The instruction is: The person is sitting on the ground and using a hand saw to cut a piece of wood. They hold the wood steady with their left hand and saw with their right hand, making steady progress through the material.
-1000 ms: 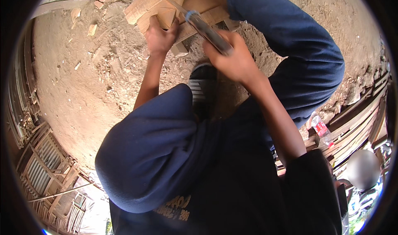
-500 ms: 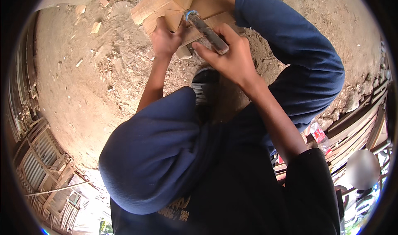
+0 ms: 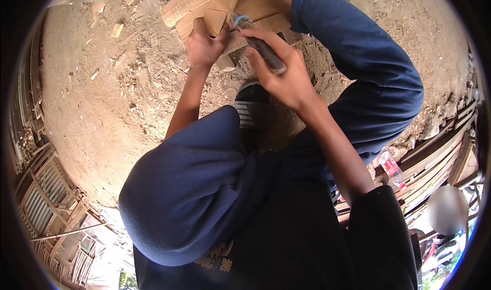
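Observation:
At the top of the head view lies light brown wood [image 3: 261,6], made up of flat pieces at angles to each other. My left hand [image 3: 203,45] grips its near left edge, thumb and fingers apart around it. My right hand [image 3: 289,78] is closed around a hand tool [image 3: 268,56] with a dark round handle and a blue band at its far end. A thin, blurred strip runs from the band up and left over the wood; the tool's kind cannot be made out. A small wooden block [image 3: 225,63] shows beneath the near edge.
My shod foot [image 3: 246,106] stands just nearer than the wood, between my bent legs in navy cloth. Chips litter the dirt floor [image 3: 123,85]. A clear plastic bottle [image 3: 392,170] with a red label lies by wooden slats [image 3: 434,162] on the right.
My right hand and the tool have shifted slightly down and to the right, and the blue band has moved with them. My left hand stays on the wood.

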Motion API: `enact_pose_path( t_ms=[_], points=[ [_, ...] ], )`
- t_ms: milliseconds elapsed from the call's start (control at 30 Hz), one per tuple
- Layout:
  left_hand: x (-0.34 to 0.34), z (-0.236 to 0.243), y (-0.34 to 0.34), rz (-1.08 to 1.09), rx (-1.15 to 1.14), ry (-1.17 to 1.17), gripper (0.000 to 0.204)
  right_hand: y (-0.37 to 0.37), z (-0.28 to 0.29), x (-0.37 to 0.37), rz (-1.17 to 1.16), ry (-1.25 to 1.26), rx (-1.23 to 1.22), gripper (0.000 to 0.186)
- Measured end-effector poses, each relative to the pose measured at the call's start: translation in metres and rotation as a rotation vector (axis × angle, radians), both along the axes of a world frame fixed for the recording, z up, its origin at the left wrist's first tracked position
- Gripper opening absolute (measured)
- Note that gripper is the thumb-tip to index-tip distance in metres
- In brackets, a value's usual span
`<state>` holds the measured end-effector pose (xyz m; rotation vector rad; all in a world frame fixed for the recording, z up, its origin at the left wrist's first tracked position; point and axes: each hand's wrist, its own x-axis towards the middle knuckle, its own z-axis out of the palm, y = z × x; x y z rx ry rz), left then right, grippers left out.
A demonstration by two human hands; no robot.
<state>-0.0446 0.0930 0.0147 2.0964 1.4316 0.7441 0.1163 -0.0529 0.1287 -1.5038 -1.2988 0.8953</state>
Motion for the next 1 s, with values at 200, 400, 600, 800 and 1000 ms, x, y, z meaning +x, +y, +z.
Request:
enact_pose_path(
  t_ms=[200, 400, 600, 800, 1000],
  points=[
    [0.002, 0.010, -0.003, 0.049, 0.071, 0.089, 0.060, -0.059, 0.013, 0.001, -0.136, 0.031, -0.002, 0.046],
    [-0.001, 0.003, 0.003, 0.042, 0.061, 0.075, 0.060, -0.009, 0.015, 0.005, -0.105, 0.138, -0.163, 0.055],
    [0.004, 0.015, -0.004, 0.057, 0.038, 0.072, 0.058, -0.051, 0.023, -0.001, -0.103, 0.087, -0.178, 0.052],
    [-0.002, -0.001, 0.004, 0.026, 0.036, 0.027, 0.058, -0.010, 0.025, 0.005, -0.044, 0.082, -0.174, 0.045],
    [0.000, 0.016, -0.004, 0.067, 0.047, 0.102, 0.058, -0.051, 0.023, 0.008, -0.079, 0.089, -0.092, 0.049]
  ],
)
